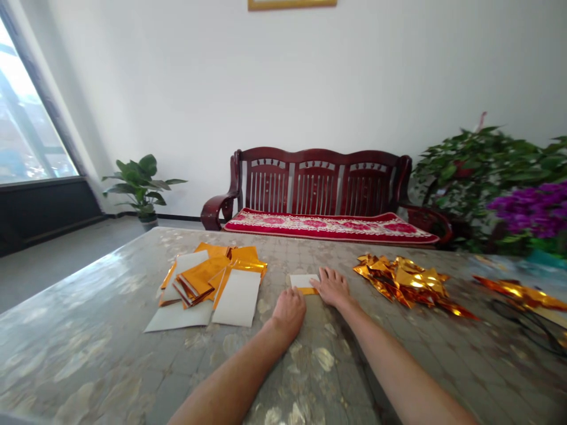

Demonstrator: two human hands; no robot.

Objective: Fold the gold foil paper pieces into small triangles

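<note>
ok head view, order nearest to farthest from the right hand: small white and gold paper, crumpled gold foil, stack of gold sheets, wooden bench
1. Small white and gold paper: at the right hand's fingertips, left side.
2. Crumpled gold foil: on the table, right.
3. Stack of gold sheets: left, past the left hand.
4. Wooden bench: beyond the table.

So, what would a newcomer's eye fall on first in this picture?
Crumpled gold foil shines most, on the table right of the right hand. Gold and white sheets lie left of the left hand. Behind the table stands a dark red wooden bench with a red cushion.
</note>
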